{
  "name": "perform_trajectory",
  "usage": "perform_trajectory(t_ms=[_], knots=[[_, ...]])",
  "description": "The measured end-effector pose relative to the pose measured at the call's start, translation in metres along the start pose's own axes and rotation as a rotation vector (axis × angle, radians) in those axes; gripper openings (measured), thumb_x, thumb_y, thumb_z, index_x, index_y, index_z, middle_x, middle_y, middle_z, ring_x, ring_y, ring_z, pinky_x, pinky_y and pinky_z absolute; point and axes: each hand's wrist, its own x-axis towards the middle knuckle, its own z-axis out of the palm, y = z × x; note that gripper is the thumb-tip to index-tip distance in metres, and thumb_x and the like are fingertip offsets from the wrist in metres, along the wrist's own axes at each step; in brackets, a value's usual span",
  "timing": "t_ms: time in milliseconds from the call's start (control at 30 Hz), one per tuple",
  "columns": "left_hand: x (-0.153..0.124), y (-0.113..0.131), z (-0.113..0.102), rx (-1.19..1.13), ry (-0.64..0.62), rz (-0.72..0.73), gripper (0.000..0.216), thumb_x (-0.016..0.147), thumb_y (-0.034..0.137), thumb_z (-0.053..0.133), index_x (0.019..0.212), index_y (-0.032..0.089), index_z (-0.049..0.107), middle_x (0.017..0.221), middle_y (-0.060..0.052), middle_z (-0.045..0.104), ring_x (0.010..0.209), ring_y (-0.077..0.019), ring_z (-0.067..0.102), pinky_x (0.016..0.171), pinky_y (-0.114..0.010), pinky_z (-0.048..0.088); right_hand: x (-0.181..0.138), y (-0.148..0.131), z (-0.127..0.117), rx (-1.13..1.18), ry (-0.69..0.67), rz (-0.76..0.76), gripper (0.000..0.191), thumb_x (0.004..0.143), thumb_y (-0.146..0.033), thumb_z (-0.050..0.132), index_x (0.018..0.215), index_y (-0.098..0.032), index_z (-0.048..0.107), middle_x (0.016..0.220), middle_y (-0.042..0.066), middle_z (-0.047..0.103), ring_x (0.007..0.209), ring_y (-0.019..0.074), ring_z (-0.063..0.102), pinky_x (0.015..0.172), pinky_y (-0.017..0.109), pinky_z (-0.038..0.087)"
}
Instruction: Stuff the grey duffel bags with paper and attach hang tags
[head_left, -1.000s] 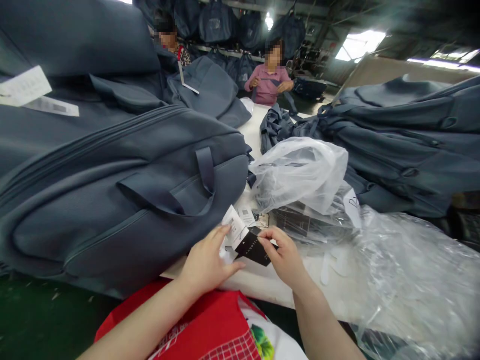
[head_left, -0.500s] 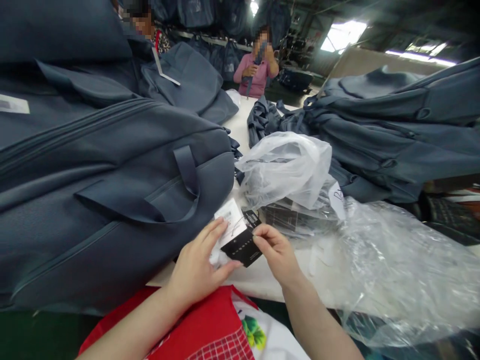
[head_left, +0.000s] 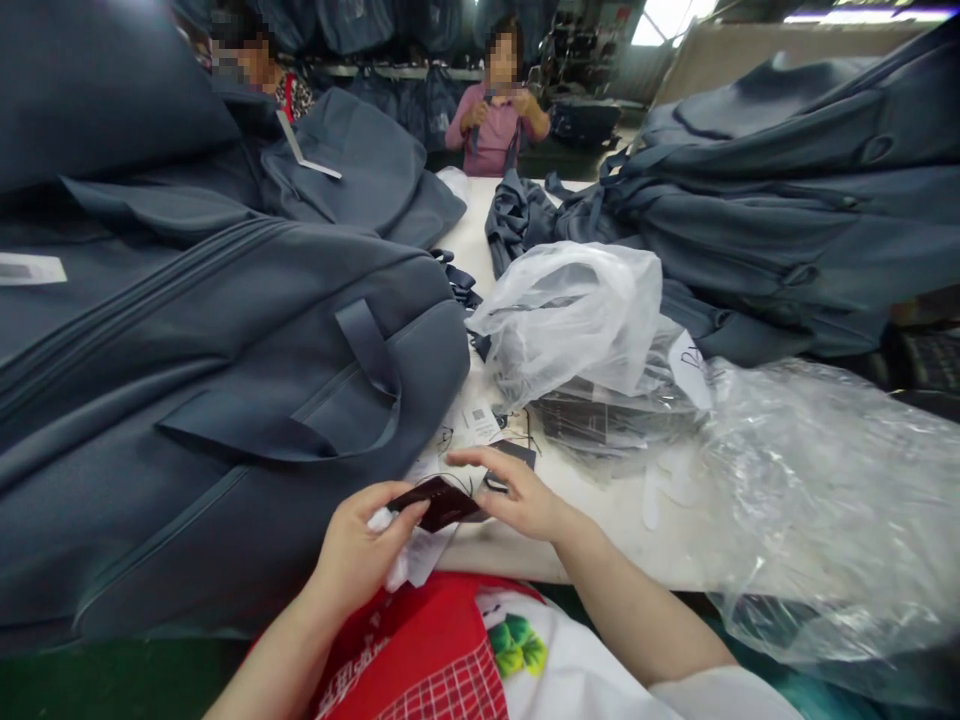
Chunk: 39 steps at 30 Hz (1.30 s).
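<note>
The step in hand seems to be the handling of one dark tag [head_left: 448, 506], which the person holds near the body, above the front edge of the table [head_left: 615, 545]. The left hand [head_left: 358, 545] is closed on the left end of it, with the thumb pressed on top, and some crumpled white paper [head_left: 397, 572] is below in the same grip. The right hand [head_left: 525, 497] is apart from the left, its fingers spread and not closed; whether its thumb touches the right end of the tag, I cannot tell. So the tag lies between the two hands, tilted, just beside the large bag [head_left: 225, 420]. In my judgement, any next move calls for a light pinch by the right fingers, while the left grip must remain steady. Beyond the hands, a white label [head_left: 481, 418] and a black card [head_left: 514, 457] lie on the table.
</note>
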Motion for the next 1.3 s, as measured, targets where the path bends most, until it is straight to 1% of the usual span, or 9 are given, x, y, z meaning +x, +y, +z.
perform_trajectory(t_ms=[267,400,600,767,867,933,1067,1200,1300], knots=[[0.000,0.005,-0.011,-0.158,0.094,-0.211,0.034,0.075,0.050,0.068,0.087,0.018,0.063,0.064,0.003,0.065,0.054,-0.0121,0.055,0.051,-0.020,0.042,-0.006,0.002,0.008,0.070,-0.307,0.078,0.026,0.079,-0.021,0.061,0.104,-0.014,0.067,0.098,0.006,0.070,0.089,0.0190,0.064,0.081,0.028,0.048],[-0.001,0.010,-0.028,-0.184,0.113,-0.232,0.038,0.075,0.053,0.067,0.092,0.020,0.060,0.061,0.004,0.062,0.049,-0.0109,0.050,0.046,-0.019,0.038,-0.011,0.001,0.001,-0.039,-0.237,0.126,0.020,0.088,-0.025,0.057,0.100,-0.015,0.067,0.096,0.006,0.071,0.088,0.0173,0.064,0.079,0.027,0.047],[-0.003,0.018,-0.058,0.072,-0.241,-0.136,0.029,0.082,0.048,0.059,0.088,0.019,0.060,0.075,0.000,0.067,0.066,-0.0165,0.061,0.061,-0.024,0.047,-0.012,-0.002,-0.023,-0.184,-0.074,0.059,0.018,0.084,-0.012,0.054,0.095,-0.017,0.067,0.089,0.004,0.069,0.085,0.0157,0.062,0.078,0.027,0.046],[-0.004,0.021,-0.053,0.124,-0.547,-0.158,0.022,0.079,0.038,0.059,0.083,0.018,0.068,0.079,-0.001,0.070,0.075,-0.0190,0.064,0.068,-0.025,0.050,-0.003,-0.003,-0.029,-0.238,0.013,-0.071,0.034,0.072,0.001,0.049,0.088,-0.020,0.070,0.092,0.004,0.067,0.090,0.0162,0.062,0.085,0.031,0.045],[-0.002,0.026,-0.046,0.115,-0.516,0.016,0.015,0.078,0.031,0.062,0.081,0.021,0.072,0.107,-0.005,0.069,0.097,-0.0214,0.065,0.089,-0.029,0.049,0.008,-0.010,-0.025,-0.291,-0.065,-0.140,0.036,0.068,0.004,0.047,0.076,-0.022,0.071,0.103,0.004,0.065,0.099,0.0178,0.060,0.092,0.035,0.043],[-0.001,0.031,-0.044,0.175,-0.460,0.163,0.010,0.077,0.028,0.065,0.079,0.024,0.073,0.135,-0.003,0.056,0.119,-0.0225,0.056,0.105,-0.031,0.039,0.018,-0.019,-0.019,-0.336,-0.127,-0.169,0.034,0.067,0.005,0.048,0.068,-0.021,0.070,0.109,0.003,0.063,0.105,0.0193,0.057,0.095,0.037,0.041],[-0.001,0.041,-0.042,0.274,-0.447,0.268,0.008,0.078,0.029,0.067,0.082,0.027,0.074,0.149,0.000,0.042,0.127,-0.0228,0.050,0.107,-0.031,0.038,0.033,-0.037,-0.002,-0.273,-0.279,-0.227,0.031,0.067,0.005,0.049,0.065,-0.020,0.067,0.107,0.003,0.063,0.105,0.0192,0.057,0.094,0.036,0.042],[-0.003,0.043,-0.038,0.266,-0.470,0.290,0.013,0.079,0.023,0.066,0.086,0.027,0.075,0.116,-0.002,0.066,0.104,-0.0188,0.062,0.092,-0.026,0.046,0.038,-0.046,0.009,-0.119,-0.426,-0.230,0.024,0.070,0.002,0.050,0.062,-0.018,0.062,0.100,0.003,0.065,0.094,0.0149,0.062,0.086,0.028,0.046],[-0.006,0.039,-0.038,0.204,-0.502,0.239,0.013,0.079,0.020,0.064,0.084,0.025,0.074,0.087,0.001,0.070,0.084,-0.0150,0.064,0.080,-0.022,0.046,0.035,-0.048,0.006,-0.131,-0.460,-0.237,0.022,0.068,0.002,0.050,0.067,-0.017,0.062,0.103,0.004,0.065,0.095,0.0151,0.062,0.086,0.027,0.046]])
